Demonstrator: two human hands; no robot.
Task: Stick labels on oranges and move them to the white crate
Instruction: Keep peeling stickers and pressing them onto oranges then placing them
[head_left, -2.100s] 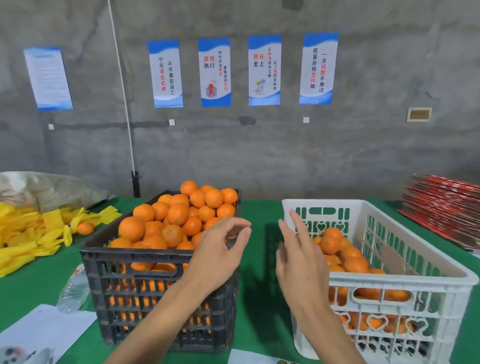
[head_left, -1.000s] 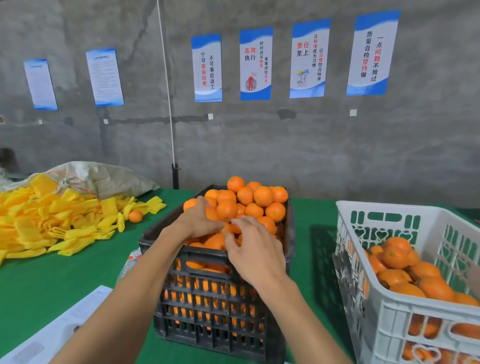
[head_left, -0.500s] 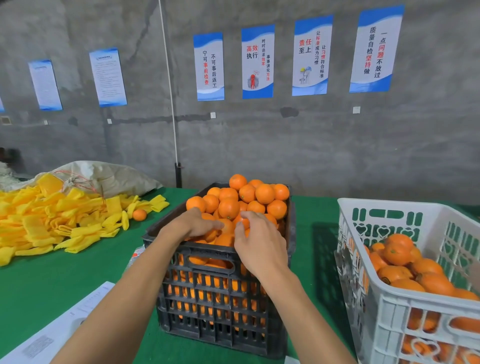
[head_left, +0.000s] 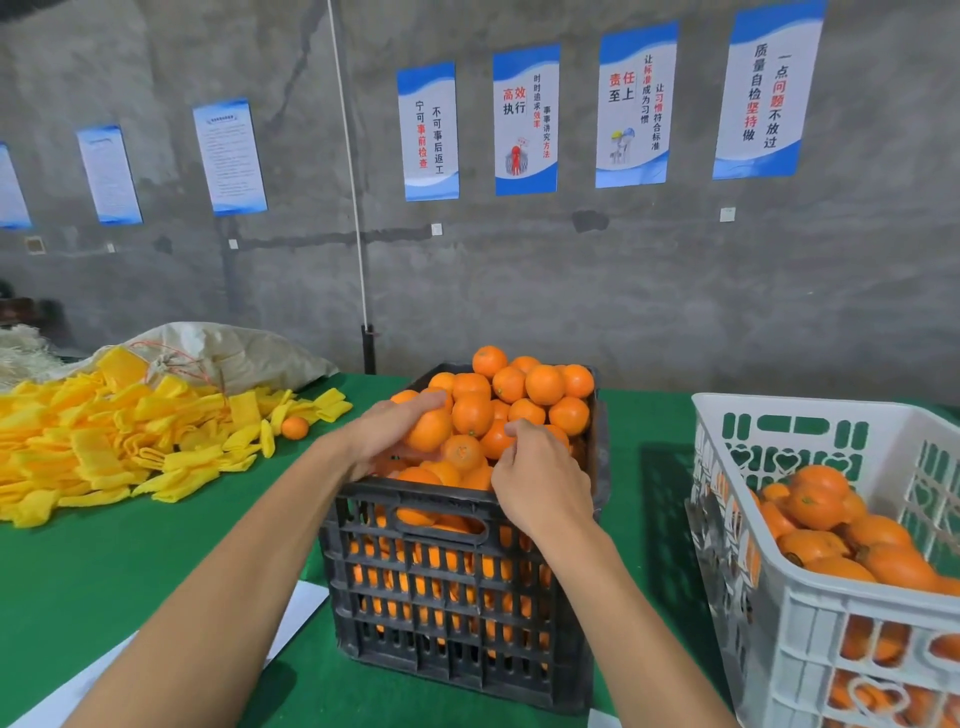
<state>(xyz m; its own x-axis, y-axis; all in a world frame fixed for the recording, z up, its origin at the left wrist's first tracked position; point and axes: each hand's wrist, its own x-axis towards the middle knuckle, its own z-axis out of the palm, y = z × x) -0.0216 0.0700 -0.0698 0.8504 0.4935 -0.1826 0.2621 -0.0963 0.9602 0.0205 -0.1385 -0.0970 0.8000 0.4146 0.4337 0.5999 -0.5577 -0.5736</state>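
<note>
A black crate (head_left: 457, 582) heaped with oranges (head_left: 524, 395) stands in the middle of the green bench (head_left: 104, 561). Both hands are over its near half. The left hand (head_left: 384, 431) reaches in from the left side, its fingers curled round one orange (head_left: 428, 430) at the near left of the heap; that is its grip, closed on the fruit, with the thumb hidden beneath. The right hand (head_left: 540, 483) lies just beside it, on the near right part of the heap, the back of the hand up and the fingers bent down among the fruit. Its fingertips are partly hidden, so whether this grip has hold of an orange or of a label cannot be told.

The white crate (head_left: 810, 613) stands to the right of the black one, apart from it, with a strip of bench between. It holds a lower layer of oranges (head_left: 831, 514), well under its rim.

On the left of the bench lies a pile of yellow foam sleeves (head_left: 109, 441), with a single orange (head_left: 295, 427) at its right edge and a pale sack (head_left: 244, 353) behind it. White paper sheets (head_left: 306, 613) lie at the near edge of the bench, left of the black crate. Blue and white posters (head_left: 524, 119) hang on the grey wall behind.
</note>
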